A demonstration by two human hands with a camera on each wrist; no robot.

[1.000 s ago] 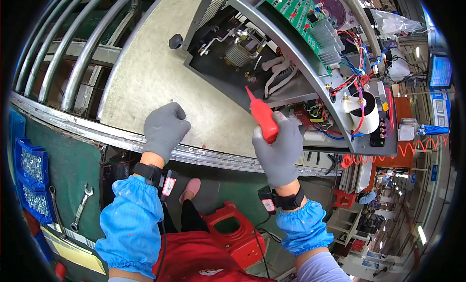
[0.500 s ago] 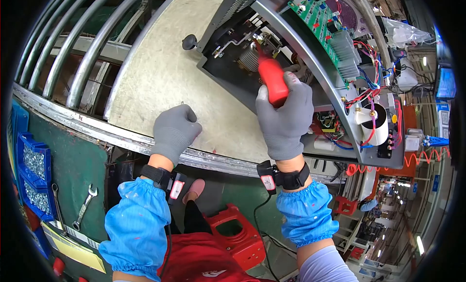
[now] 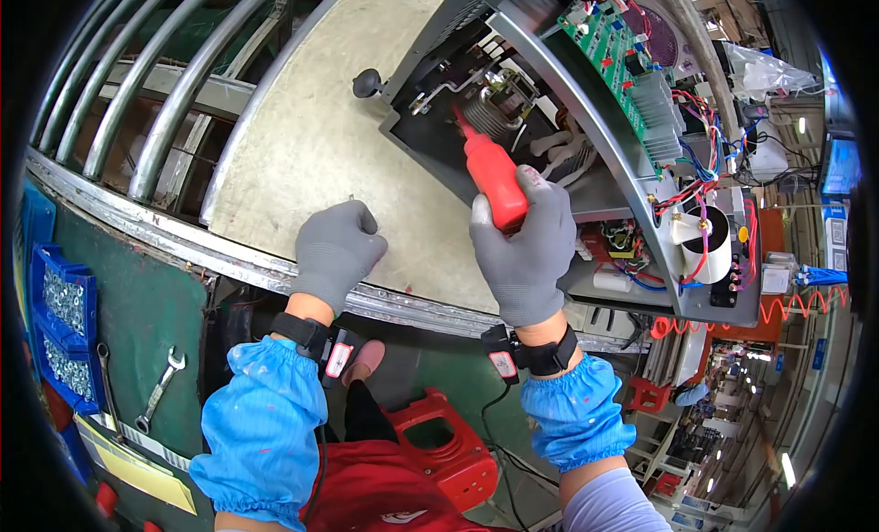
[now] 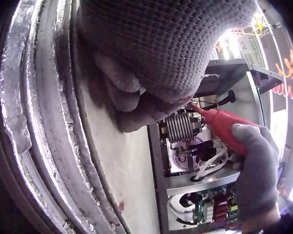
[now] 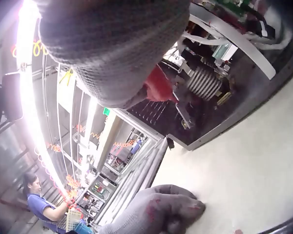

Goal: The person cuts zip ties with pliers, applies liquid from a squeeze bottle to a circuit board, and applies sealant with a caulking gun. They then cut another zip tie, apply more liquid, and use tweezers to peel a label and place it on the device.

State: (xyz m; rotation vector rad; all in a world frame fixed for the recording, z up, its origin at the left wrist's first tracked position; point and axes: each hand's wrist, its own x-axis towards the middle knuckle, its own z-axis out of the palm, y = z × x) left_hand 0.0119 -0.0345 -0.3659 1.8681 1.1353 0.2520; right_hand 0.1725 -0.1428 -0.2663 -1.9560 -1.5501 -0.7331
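Note:
My right hand (image 3: 526,244), in a grey glove, holds a red squeeze bottle (image 3: 496,184) with a tapered nozzle. The nozzle reaches into the open dark metal cabinet (image 3: 430,157), its tip beside a ribbed metal coil (image 3: 485,114). In the left wrist view the bottle (image 4: 224,126) slants across the cabinet, gripped between thumb and fingers, its tip partly hidden behind my left glove. My left hand (image 3: 337,253) rests on the pale tabletop near its front edge, fingers loosely curled, nothing visible in them. The right wrist view also shows this left hand (image 5: 161,209).
A green circuit board (image 3: 604,56), heatsinks and loose wires line the cabinet's outer side. Metal rollers (image 3: 174,111) stand left of the tabletop. Blue bins (image 3: 66,294) of small hardware and a wrench (image 3: 160,385) lie lower left; a red stool (image 3: 449,440) stands below.
My right hand has carried the red squeeze bottle further into the cabinet, and its nozzle has swung left to the coil's side. The left hand stays on the tabletop while the view shifts.

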